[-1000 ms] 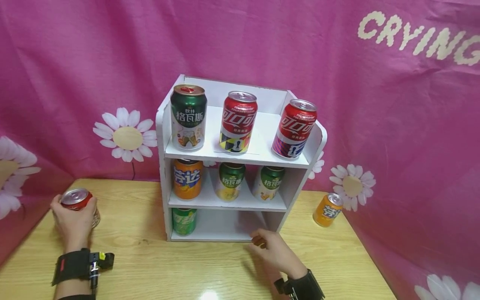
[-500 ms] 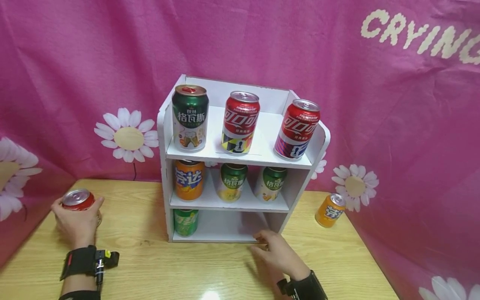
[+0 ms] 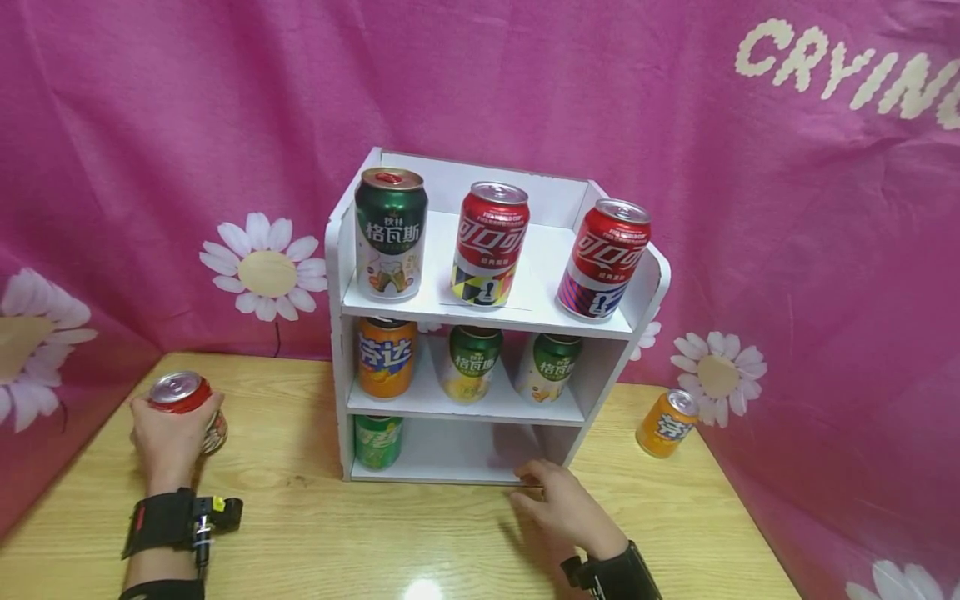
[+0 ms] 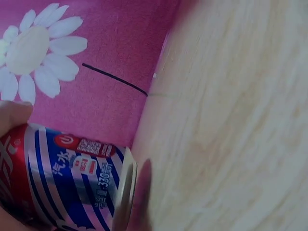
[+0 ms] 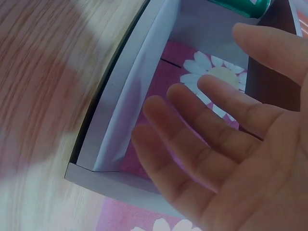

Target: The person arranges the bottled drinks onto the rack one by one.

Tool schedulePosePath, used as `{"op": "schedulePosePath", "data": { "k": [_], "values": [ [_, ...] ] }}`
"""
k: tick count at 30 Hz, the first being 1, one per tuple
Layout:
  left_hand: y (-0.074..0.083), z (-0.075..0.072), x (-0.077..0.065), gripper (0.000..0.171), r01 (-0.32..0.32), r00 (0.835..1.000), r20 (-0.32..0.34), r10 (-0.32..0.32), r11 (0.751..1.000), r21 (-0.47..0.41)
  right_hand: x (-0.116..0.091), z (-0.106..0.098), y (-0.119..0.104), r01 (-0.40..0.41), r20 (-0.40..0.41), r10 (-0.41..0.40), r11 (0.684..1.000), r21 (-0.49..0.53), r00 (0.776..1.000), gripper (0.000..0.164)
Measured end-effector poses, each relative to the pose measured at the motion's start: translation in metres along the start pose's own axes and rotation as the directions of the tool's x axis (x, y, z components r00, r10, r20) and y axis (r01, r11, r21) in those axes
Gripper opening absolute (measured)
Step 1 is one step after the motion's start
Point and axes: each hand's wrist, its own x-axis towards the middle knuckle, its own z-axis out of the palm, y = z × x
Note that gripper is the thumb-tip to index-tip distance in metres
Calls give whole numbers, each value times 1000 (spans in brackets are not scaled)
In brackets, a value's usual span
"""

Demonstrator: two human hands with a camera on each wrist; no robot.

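My left hand (image 3: 174, 446) grips a red cola can (image 3: 180, 390) at the table's left side, thumb and fingers around its upper part. In the left wrist view the can's (image 4: 79, 178) blue-and-white striped lower part shows, with its base close to the wooden tabletop and a shadow beside it. My right hand (image 3: 566, 508) is at the front right corner of a white three-tier rack (image 3: 457, 454), holding nothing. Its fingers are loosely bent and spread in the right wrist view. On the rack's bottom shelf, a green can (image 3: 378, 442) stands at the left end.
The top tier bears a green-and-white can (image 3: 391, 237) and two red cola cans (image 3: 490, 246). On the middle tier stand an orange soda can (image 3: 386, 358) and two green-and-white cans (image 3: 472, 364). Another orange can (image 3: 667, 427) is on the table (image 3: 360, 542) right of the rack. Pink cloth (image 3: 247, 100) hangs behind.
My left hand has shifted a little to the right with the cola can. The right hand stays by the rack's corner. The head view has turned slightly left.
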Motion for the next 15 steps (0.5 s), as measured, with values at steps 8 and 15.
{"op": "schedulePosePath", "data": {
  "k": [8, 15],
  "values": [
    [17, 4, -8, 89, -108, 994, 28, 109, 994, -34, 1, 1, 2, -3, 10, 3, 1000, -3, 1000, 23],
    [43, -3, -20, 85, -228, 972, 48, 228, 974, -23, 1, 0, 2, 10, -7, -10, 1000, -25, 1000, 22]
  ]
}}
